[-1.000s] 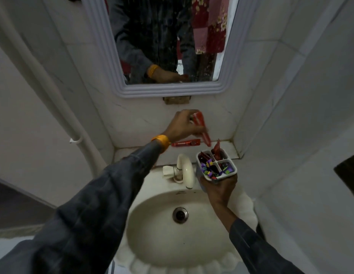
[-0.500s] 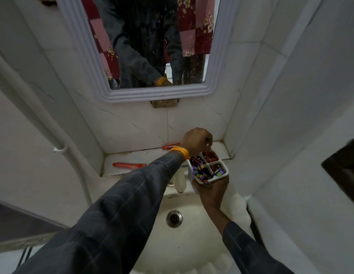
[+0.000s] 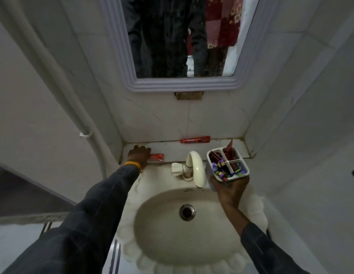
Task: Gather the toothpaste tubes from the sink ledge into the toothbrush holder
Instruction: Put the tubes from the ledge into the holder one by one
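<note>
You stand at a pale sink (image 3: 158, 230) set in a narrow tiled alcove, with a framed mirror (image 3: 121, 62) above it and a white pipe (image 3: 59, 76) running down the wall on your left. Behind the sink runs the ledge (image 3: 172, 148), a pale strip with grime along its joints, and the curved tap (image 3: 196, 169) rises in front of it. Your right hand (image 3: 229, 191) is wrapped around the white holder (image 3: 227, 165) from below, keeping it upright just right of the tap; its four compartments already carry red tubes at the back and a jumble of small coloured bits at the front. Your left hand (image 3: 139, 155) lies over the near tube (image 3: 157, 156) at the ledge's left end, fingers covering the tube's left part (whether they have pinched it yet I cannot tell, since the hand hides the contact). To do this pickup well, close thumb and fingers around the tube's body rather than its tip, lift it clear of the ledge's front lip, then bring it across above the tap and drop it end-first into a back compartment. A second tube (image 3: 195, 139) lies against the back wall, well apart from your hand, so I judge the gathering is partly done.
</note>
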